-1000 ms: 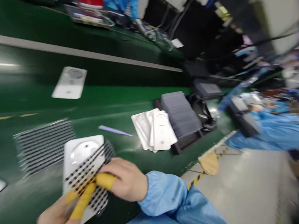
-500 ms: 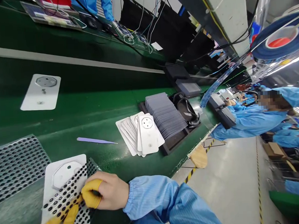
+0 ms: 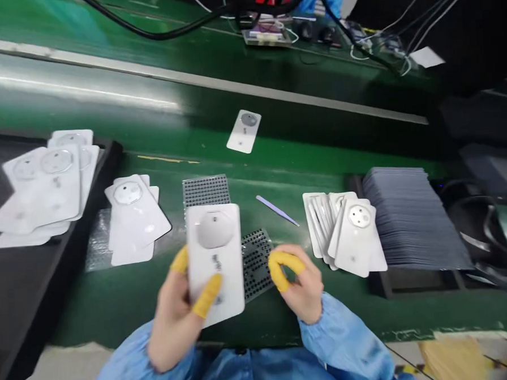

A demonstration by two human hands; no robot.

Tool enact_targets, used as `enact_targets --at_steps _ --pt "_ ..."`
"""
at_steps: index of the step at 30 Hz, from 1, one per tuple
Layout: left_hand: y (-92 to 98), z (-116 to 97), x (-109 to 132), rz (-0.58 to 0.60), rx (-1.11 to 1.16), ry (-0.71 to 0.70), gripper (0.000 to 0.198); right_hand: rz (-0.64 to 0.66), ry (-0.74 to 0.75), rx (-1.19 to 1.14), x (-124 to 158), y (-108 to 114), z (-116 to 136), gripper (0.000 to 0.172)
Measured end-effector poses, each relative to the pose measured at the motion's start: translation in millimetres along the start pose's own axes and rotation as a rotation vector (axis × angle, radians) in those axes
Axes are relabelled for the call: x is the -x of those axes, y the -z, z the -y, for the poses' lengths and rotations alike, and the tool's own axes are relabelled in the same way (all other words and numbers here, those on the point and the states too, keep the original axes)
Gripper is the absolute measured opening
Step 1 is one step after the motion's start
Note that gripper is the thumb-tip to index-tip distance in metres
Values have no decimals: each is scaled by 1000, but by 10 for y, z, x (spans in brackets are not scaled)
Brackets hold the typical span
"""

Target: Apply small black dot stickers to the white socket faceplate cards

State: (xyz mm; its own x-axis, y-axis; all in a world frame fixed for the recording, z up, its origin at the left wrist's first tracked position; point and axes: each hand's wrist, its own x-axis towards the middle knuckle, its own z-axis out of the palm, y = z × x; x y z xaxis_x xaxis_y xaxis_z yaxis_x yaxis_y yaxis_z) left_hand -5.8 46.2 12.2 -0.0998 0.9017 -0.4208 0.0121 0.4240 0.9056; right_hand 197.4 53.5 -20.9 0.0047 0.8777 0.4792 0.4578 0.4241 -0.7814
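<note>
In my left hand [image 3: 177,307], a white rounded panel [image 3: 228,259] with an octagonal recess is gripped, the yellow-covered thumb lying across its front. My right hand [image 3: 298,278] is closed in a pinch, yellow finger covers on thumb and forefinger; whatever is between the tips is too small to make out. Beside it lies a clear sheet of black dots [image 3: 257,263], partly behind the panel. A second dotted sheet [image 3: 206,188] is farther back. Purple tweezers [image 3: 276,209] rest on the green bench [image 3: 281,319] above the right hand.
Similar white panels are piled in a black tray [image 3: 103,164] at left, in a small stack [image 3: 138,218] beside it, and in a fan [image 3: 353,236] at right. Grey sheets [image 3: 412,221] stand packed in a tray farther right. One panel [image 3: 242,135] lies alone behind.
The view has swung left and levelled. My left hand has raised the white panel off the bench, and the dotted sheet that both hands held over it now lies flat, released.
</note>
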Motion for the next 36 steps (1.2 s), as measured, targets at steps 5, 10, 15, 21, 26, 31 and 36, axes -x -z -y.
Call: enact_targets --at_steps 5,10,15,21,26,31,36 --pt "-414 51 133 142 -12 -120 53 -20 181 182 -234 100 287 37" --pt "-493 115 229 176 -156 -224 69 88 163 181 -267 89 344 42" --pt "-491 123 231 116 -262 -330 70 133 179 234 -235 139 386 43" --pt "-508 63 217 124 -336 -467 85 113 371 333 -216 94 356 35" --pt "-542 25 180 140 -428 -562 86 74 310 317 -209 28 377 32" --pt "-568 33 161 45 -543 -691 79 58 299 302 -209 -18 409 34" --pt "-582 -1 144 15 -568 -775 64 84 264 297 -205 -2 428 36"
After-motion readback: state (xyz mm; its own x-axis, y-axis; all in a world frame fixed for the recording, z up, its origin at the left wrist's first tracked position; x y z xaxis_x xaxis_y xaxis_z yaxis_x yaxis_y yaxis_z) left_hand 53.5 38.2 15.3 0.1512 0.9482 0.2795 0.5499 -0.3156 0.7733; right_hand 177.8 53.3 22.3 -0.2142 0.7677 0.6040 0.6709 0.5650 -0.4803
